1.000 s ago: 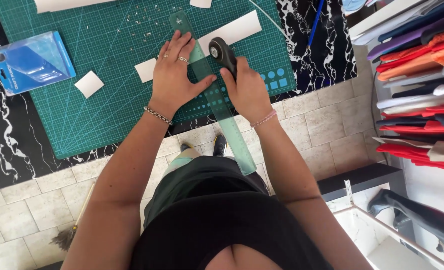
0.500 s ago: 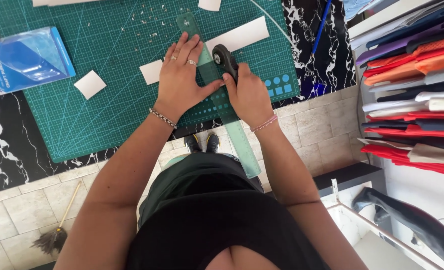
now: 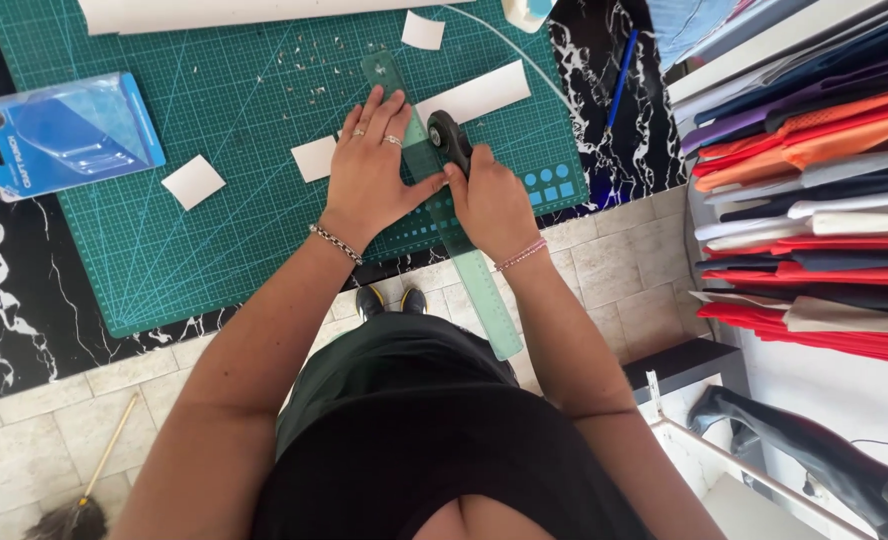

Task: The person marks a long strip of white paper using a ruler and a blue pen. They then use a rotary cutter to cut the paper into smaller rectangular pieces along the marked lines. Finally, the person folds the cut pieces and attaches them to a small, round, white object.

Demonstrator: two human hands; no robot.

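One flat package lies on our far left: a blue rectangular blister pack [image 3: 62, 135] with a clear bubble front and a pale label strip down its left side, half on the green cutting mat [image 3: 214, 240] and half on the black marbled tabletop [image 3: 14, 300]. Two loose white paper squares sit near it, one [image 3: 194, 182] just right of the pack, another [image 3: 423, 30] near the mat's top edge.

We press our left hand [image 3: 369, 175], fingers spread flat, on a translucent green ruler [image 3: 479, 290] that runs diagonally across the mat and overhangs the table's near edge above the tiled floor [image 3: 614, 280]. Under the ruler lies a white paper strip [image 3: 479, 95], its ends showing on either side. Our right hand [image 3: 489, 205] is wrapped tight around the handle of a black rotary cutter [image 3: 449, 140], the blade wheel touching the ruler's right edge at the strip.

Open mat spreads to the left and lower left of our hands. On the right, stacked coloured sheets [image 3: 814, 180] on shelves stand near our right arm. A broom [image 3: 74, 515] rests on the floor at lower left.
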